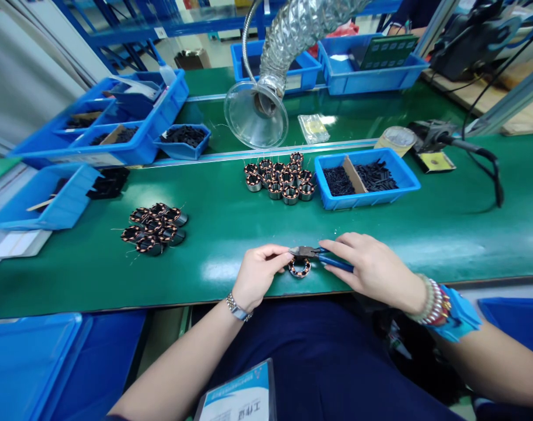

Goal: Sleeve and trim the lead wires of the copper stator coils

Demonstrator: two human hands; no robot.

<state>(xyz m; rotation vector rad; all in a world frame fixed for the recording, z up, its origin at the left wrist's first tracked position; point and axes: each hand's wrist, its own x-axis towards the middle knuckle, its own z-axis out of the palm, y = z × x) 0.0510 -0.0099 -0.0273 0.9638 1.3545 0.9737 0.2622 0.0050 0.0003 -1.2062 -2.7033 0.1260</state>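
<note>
Near the front edge of the green table, a copper-wound motor stator (300,269) stands with its ring face up. My right hand (374,270) is closed round the blue handles of a pair of cutting pliers (308,251). The jaws of the pliers point left, just above the far rim of the stator. My left hand (262,272) pinches with thumb and forefinger right at the jaws, beside the stator. What lies between those fingertips is too small to make out, and the other left fingers are partly hidden.
Several stators (286,178) stand grouped at the back, beside a divided blue bin (367,202) of black pieces. Another stator group (152,228) is at left. A clear extraction hood (256,117) hangs over the table. A tape roll (395,139) lies at right.
</note>
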